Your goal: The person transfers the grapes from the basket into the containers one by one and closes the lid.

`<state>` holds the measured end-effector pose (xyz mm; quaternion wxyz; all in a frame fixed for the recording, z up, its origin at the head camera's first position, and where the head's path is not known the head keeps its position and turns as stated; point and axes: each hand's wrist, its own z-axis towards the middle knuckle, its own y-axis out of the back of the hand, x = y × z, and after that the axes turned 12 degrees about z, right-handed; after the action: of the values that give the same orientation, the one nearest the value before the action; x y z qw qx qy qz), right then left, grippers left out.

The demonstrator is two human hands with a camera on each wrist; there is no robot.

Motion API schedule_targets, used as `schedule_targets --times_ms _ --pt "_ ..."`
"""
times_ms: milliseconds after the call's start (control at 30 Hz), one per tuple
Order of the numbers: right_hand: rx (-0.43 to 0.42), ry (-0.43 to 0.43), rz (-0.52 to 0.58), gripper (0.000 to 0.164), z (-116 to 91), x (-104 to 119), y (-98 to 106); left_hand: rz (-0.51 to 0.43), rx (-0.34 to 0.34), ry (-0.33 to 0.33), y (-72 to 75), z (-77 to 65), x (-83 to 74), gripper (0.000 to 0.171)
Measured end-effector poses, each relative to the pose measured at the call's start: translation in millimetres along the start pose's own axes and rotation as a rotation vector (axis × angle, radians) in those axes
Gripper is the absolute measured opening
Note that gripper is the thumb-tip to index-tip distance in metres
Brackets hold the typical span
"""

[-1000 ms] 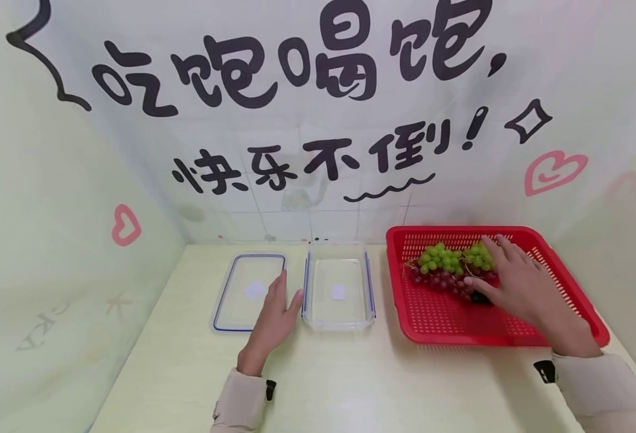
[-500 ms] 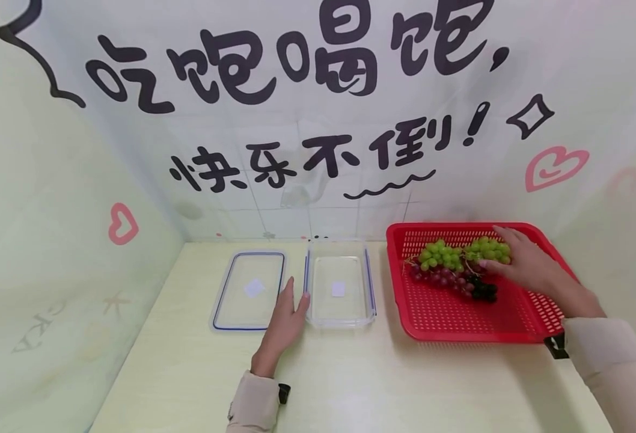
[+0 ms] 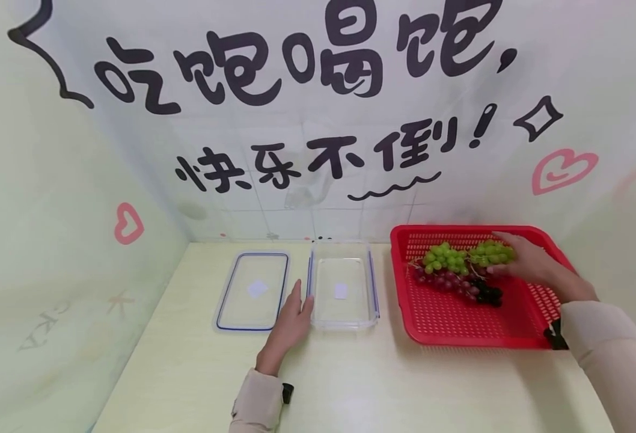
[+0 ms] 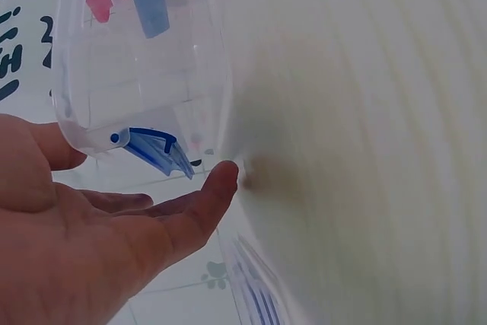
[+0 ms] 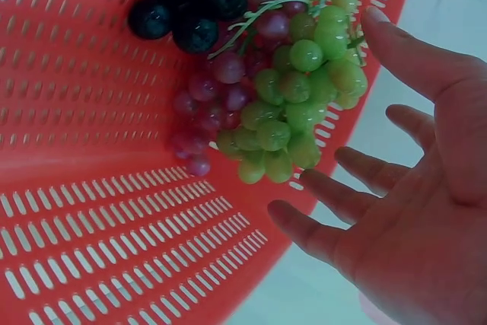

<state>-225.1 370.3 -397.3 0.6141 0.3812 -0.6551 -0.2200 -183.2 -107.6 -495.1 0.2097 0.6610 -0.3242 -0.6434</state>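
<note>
My right hand (image 3: 534,264) reaches over the red basket's right part, fingers spread and thumb apart. In the right wrist view its thumb tip is right at a green grape bunch (image 5: 266,133), and the straight fingers lie beside it. Another green bunch (image 3: 444,258), red grapes (image 3: 448,281) and dark grapes (image 3: 489,293) lie together in the basket. My left hand (image 3: 291,323) stands at the near left corner of a clear food container (image 3: 345,325), its thumb against the wall. In the left wrist view a blue clip (image 4: 156,150) hangs from the container above the loosely extended fingers.
The red basket (image 3: 475,341) has slotted walls and stands at the right of the pale table (image 3: 345,385). Left of the container lies a clear lid (image 3: 247,308) with a blue seal. A printed cloth (image 3: 296,225) hangs behind the table.
My right hand has shifted right and a little back, from above the grapes to the green bunch's right side. The left hand has moved right, from over the lid's edge to the container.
</note>
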Motion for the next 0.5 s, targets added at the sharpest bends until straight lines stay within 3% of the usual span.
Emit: schedule_targets --times_ms 167,400,500 --pt "0.032 0.002 0.009 0.088 6.2 -3.4 0.5 -0.029 0.014 0.014 2.9 0.5 -1.1 0.062" --pt "0.087 -0.080 0.046 0.088 11.8 -7.2 0.2 -0.086 0.032 0.057 4.9 1.3 -3.4 0.060" --pt "0.086 -0.063 0.035 0.088 14.1 -7.6 -1.2 -0.088 0.034 0.053 5.2 2.1 -2.8 0.059"
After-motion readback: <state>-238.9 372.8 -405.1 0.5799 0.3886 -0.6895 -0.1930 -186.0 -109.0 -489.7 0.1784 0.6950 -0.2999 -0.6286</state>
